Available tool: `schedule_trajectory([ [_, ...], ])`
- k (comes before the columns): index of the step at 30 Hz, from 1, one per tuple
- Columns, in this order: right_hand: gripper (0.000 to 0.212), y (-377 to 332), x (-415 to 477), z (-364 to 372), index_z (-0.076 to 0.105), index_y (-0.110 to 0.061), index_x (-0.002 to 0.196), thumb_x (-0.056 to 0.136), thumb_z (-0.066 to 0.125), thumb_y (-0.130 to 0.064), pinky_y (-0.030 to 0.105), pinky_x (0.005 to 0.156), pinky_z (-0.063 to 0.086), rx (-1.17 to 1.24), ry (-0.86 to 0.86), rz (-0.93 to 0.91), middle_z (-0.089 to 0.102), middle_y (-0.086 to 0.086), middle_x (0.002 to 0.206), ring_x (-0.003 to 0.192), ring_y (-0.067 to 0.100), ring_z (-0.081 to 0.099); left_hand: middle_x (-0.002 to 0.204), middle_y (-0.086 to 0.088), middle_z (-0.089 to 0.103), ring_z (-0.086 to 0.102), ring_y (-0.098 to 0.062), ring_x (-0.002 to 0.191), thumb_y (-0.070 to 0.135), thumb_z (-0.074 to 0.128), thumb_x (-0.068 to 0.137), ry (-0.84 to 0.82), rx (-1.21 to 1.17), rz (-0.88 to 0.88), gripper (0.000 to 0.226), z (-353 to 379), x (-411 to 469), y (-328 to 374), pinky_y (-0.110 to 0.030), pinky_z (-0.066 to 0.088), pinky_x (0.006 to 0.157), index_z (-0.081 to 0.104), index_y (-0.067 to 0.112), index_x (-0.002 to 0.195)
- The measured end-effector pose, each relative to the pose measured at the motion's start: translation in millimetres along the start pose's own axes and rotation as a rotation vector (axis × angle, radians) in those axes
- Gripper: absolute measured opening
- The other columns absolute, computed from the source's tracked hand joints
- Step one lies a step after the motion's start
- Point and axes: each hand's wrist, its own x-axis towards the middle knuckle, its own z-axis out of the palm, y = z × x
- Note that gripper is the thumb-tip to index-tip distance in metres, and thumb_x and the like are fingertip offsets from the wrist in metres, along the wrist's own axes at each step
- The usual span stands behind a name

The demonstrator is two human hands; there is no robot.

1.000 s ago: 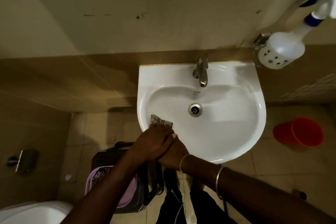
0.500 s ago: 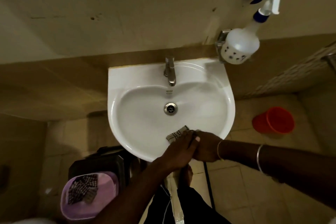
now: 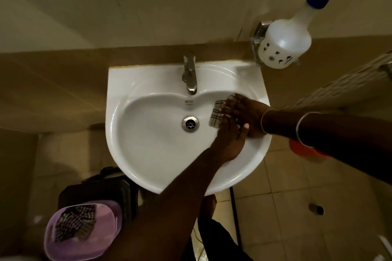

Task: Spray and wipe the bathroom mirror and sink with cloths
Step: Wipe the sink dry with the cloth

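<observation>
Left hand overlapping right hand; fingers of both straight, released, pressing checked cloth against sink right inner wall

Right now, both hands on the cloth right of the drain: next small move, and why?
Probably slide the cloth back-left, under the tap. The left hand and right hand press it flat on the right slope of the sink, beside the drain. The strip below the tap lies next to it, uncovered.

purple tub by black crate, lower left — red bucket on tiled floor
</observation>
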Motion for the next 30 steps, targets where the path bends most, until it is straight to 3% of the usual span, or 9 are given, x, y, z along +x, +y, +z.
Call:
schedule_trajectory([
  [3,0.088,5,19,5,0.027,-0.016,0.161,0.088,0.052,-0.059,0.052,0.128,-0.002,-0.022,0.098,-0.016,0.023,0.007,0.169,0.158,0.029,0.009,0.168,-0.023,-0.003,0.012,-0.040,0.154,0.054,0.034,0.105,0.057,0.085,0.003,0.080,0,15,-17,-0.051,0.017,0.125,0.004,0.006,0.161],
  [7,0.089,1,39,5,0.044,-0.010,0.153,0.078,0.067,-0.051,0.052,0.127,0.002,0.012,0.242,-0.032,0.040,0.011,0.161,0.155,0.031,0.024,0.166,-0.027,0.007,0.016,-0.041,0.153,0.061,0.027,0.100,0.142,0.169,0.012,0.085,-2,14,-32,-0.052,0.019,0.124,0.011,0.002,0.160],
  [12,0.078,-13,54,3,0.031,-0.012,0.158,0.089,0.029,-0.046,0.046,0.118,-0.023,0.047,0.242,-0.040,0.028,0.012,0.166,0.158,0.031,0.011,0.159,-0.038,0.021,0.024,-0.049,0.149,0.072,0.002,0.082,0.252,0.227,0.034,0.110,-12,9,-48,-0.054,0.024,0.122,0.024,-0.008,0.154],
  [14,0.083,-16,58,3,0.037,-0.011,0.156,0.085,0.020,-0.051,0.047,0.121,-0.018,0.092,0.232,-0.049,0.033,0.013,0.164,0.156,0.033,0.017,0.157,-0.039,0.023,0.027,-0.051,0.147,0.073,0.001,0.085,0.238,0.272,0.027,0.109,-16,9,-59,-0.056,0.028,0.121,0.027,-0.008,0.154],
  [16,0.083,-23,67,8,0.040,-0.010,0.155,0.086,0.028,-0.055,0.052,0.126,-0.004,0.162,0.262,-0.063,0.037,0.014,0.162,0.154,0.034,0.024,0.158,-0.038,0.022,0.026,-0.050,0.148,0.073,0.005,0.091,0.193,0.325,0.006,0.105,-22,8,-72,-0.057,0.028,0.121,0.027,-0.008,0.154],
  [20,0.080,-57,89,7,0.025,-0.013,0.161,0.094,0.035,-0.056,0.054,0.128,0.009,0.329,0.328,-0.017,0.029,0.011,0.166,0.156,0.031,0.019,0.164,-0.028,0.017,0.019,-0.042,0.153,0.064,0.017,0.102,0.105,0.476,0.020,0.087,-48,-1,-101,-0.055,0.021,0.124,0.019,-0.002,0.158],
  [24,0.079,-92,109,-11,0.005,-0.018,0.163,0.096,0.023,-0.054,0.049,0.129,0.000,0.528,0.341,0.066,0.008,0.010,0.171,0.159,0.029,0.002,0.170,-0.013,0.001,-0.001,-0.027,0.158,0.051,0.023,0.107,0.045,0.582,-0.017,0.070,-87,-23,-115,-0.049,0.003,0.127,0.005,0.011,0.162],
  [27,0.083,-126,131,-35,-0.005,-0.016,0.163,0.091,0.015,-0.051,0.050,0.128,-0.003,0.688,0.309,0.144,-0.010,0.012,0.171,0.157,0.032,-0.013,0.170,-0.015,0.003,0.000,-0.029,0.158,0.050,0.022,0.107,0.066,0.655,-0.023,0.071,-113,-41,-119,-0.048,0.003,0.126,0.005,0.007,0.161],
  [30,0.080,-156,149,-58,-0.012,-0.013,0.161,0.099,0.027,-0.047,0.056,0.126,-0.007,0.793,0.284,0.201,-0.018,0.018,0.168,0.154,0.040,-0.020,0.169,-0.015,0.009,0.008,-0.031,0.157,0.050,0.021,0.108,0.067,0.733,-0.079,0.070,-137,-54,-119,-0.050,0.006,0.126,0.008,0.008,0.161],
])
